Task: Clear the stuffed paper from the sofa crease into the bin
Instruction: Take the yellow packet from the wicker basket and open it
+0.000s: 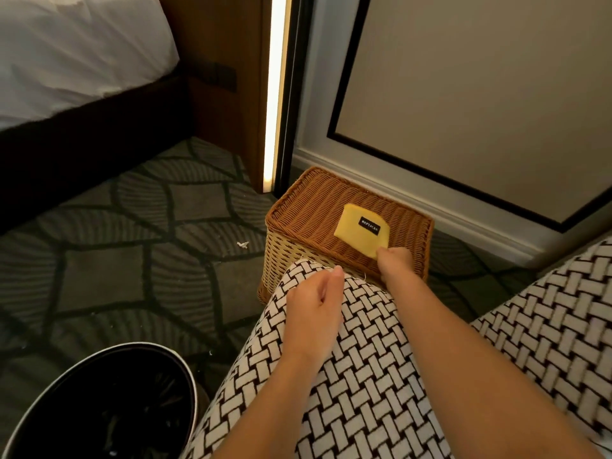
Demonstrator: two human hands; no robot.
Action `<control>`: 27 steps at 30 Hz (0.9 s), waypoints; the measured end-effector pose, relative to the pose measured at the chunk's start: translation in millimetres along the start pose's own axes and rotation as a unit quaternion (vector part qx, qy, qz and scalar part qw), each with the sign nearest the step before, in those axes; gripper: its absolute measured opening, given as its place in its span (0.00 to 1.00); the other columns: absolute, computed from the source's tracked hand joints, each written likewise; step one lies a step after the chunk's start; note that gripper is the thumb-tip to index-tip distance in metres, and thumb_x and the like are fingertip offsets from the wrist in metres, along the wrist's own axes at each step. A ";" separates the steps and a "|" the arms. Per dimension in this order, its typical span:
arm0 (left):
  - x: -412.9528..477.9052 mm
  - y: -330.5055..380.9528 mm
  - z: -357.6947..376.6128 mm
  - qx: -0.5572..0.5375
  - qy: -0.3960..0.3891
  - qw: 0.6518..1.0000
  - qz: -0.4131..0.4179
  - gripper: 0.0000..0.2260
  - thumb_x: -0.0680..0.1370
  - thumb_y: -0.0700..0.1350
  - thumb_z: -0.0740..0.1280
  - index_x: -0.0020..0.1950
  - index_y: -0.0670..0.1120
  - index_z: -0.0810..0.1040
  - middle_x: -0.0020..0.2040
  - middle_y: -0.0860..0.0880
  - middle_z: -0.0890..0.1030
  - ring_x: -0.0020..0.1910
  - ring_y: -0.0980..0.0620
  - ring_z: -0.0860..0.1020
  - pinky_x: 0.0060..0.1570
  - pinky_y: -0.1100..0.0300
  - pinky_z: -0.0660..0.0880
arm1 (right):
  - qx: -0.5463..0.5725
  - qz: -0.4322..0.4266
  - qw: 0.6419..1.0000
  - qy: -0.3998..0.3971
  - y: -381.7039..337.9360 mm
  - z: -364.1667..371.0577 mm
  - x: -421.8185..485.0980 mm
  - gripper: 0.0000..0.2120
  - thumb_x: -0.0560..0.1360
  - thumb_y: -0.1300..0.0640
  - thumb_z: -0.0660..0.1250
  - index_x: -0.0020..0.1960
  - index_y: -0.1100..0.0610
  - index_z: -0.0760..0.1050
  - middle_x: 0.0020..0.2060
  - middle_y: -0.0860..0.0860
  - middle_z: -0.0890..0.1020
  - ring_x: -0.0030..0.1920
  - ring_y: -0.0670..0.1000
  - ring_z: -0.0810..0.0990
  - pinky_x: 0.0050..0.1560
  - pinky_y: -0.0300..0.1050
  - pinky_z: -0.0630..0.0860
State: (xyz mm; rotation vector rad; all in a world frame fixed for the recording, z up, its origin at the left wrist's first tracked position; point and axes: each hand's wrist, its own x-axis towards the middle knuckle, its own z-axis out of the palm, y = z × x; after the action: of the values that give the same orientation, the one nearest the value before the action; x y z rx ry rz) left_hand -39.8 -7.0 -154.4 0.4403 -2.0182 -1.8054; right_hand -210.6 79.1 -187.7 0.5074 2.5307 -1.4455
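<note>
Here, pinching yellow pouch (357, 233) corner on wicker basket (308, 213) with right hand (395, 260); left hand (314, 303) loosely curled, empty, well apart from bin (99, 385).

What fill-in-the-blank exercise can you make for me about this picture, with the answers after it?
The right hand pinches a corner of the ____ pouch. The pouch lies on the wicker basket, and its label is ____. The left hand, over the sofa arm, holds ____. The bin stands at the picture's lower ____.
Missing words: yellow; black; nothing; left.
</note>
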 end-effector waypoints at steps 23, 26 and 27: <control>-149.2 130.4 -47.5 -0.092 -0.004 0.955 -0.282 0.25 0.77 0.64 0.48 0.53 0.47 0.75 0.53 0.42 0.79 0.51 0.44 0.78 0.33 0.57 0.78 | 0.107 -0.056 0.986 -0.116 75.1 -132.6 -310.7 0.07 0.79 0.52 0.58 0.54 0.51 0.71 0.36 0.45 0.71 0.35 0.43 0.67 0.33 0.38 0.65; -171.0 156.1 -53.4 -0.155 -0.105 0.943 -0.275 0.29 0.75 0.67 0.44 0.52 0.50 0.77 0.52 0.43 0.80 0.50 0.44 0.78 0.46 0.49 0.77 | 0.111 -0.105 0.982 -0.112 67.5 -167.4 -339.8 0.06 0.79 0.53 0.59 0.54 0.51 0.72 0.34 0.43 0.72 0.34 0.41 0.68 0.34 0.37 0.65; -180.0 164.9 -57.0 -0.199 -0.161 0.924 -0.285 0.30 0.74 0.68 0.44 0.54 0.50 0.77 0.52 0.43 0.81 0.51 0.45 0.79 0.48 0.47 0.76 | 0.115 -0.121 0.980 -0.112 64.6 -181.0 -349.2 0.06 0.78 0.53 0.59 0.53 0.51 0.72 0.32 0.42 0.73 0.33 0.41 0.69 0.34 0.37 0.64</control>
State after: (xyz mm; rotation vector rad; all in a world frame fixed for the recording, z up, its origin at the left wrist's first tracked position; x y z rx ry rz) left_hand 149.6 49.8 -0.4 0.6918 -1.7462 -2.7296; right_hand 138.8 194.6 -34.5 0.0590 2.3229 -1.7811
